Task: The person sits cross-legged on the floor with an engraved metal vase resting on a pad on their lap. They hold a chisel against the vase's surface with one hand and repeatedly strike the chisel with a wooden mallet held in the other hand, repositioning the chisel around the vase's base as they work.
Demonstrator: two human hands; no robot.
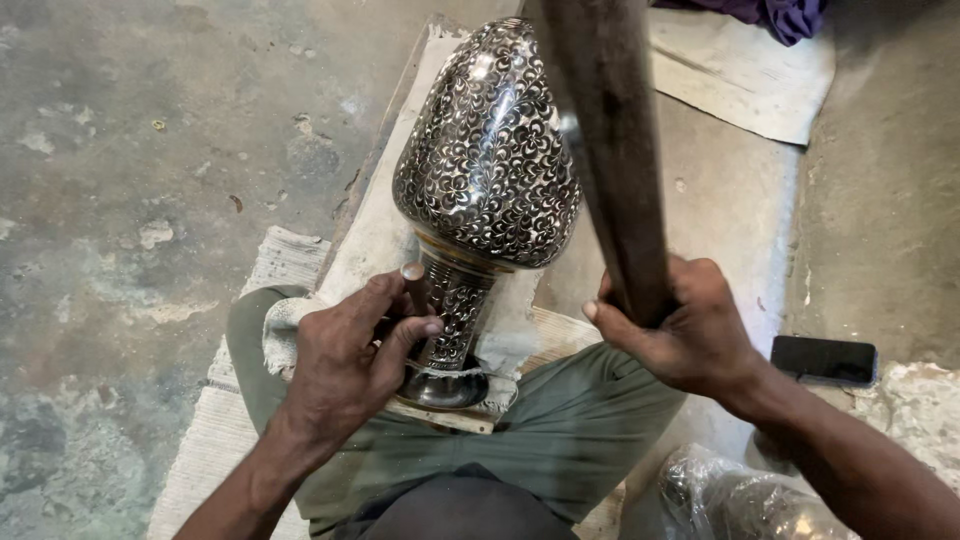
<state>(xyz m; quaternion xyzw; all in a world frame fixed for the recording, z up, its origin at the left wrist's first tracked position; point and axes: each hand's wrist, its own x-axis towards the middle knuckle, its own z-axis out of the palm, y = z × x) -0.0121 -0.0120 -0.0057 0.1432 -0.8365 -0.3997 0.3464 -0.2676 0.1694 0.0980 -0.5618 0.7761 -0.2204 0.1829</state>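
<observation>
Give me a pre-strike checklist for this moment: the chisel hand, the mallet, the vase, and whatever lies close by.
1. Left hand pinches a small chisel against the engraved vase at its neck: ok.
2. Right hand grips the dark wooden mallet, raised: ok.
3. Vase rests across the lap on a pale cloth and wooden board: ok.
4. Whether the chisel tip sits on the pattern line: cannot tell.
5. Black phone lies on the floor close to the right forearm: not ok.
6. Steadiness of the vase foot: cannot tell.
</observation>
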